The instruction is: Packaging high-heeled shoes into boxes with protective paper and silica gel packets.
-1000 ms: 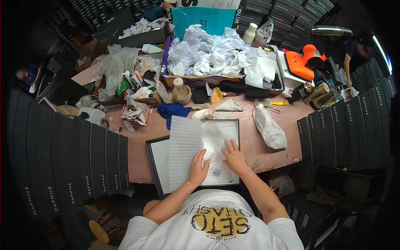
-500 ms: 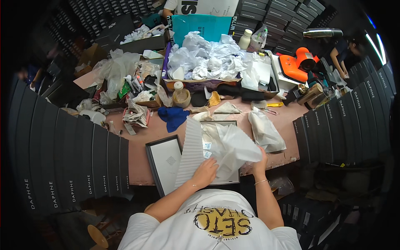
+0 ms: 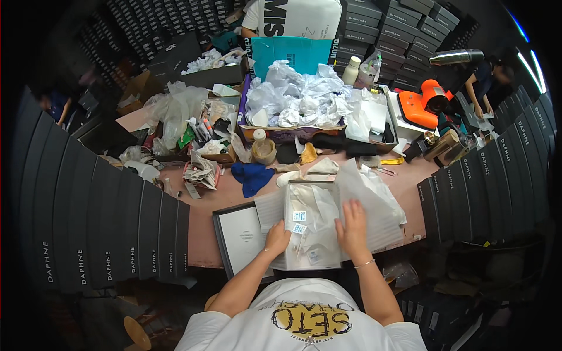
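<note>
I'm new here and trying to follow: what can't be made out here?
In the head view:
Right palm: hidden by the back of the right hand.
Floor of the open box: mostly covered by tissue paper.
Inside of the purple box: buried under crumpled paper.
Print on the labels: too small.
Head above the far white sleeve: cut off by the upper edge.
</note>
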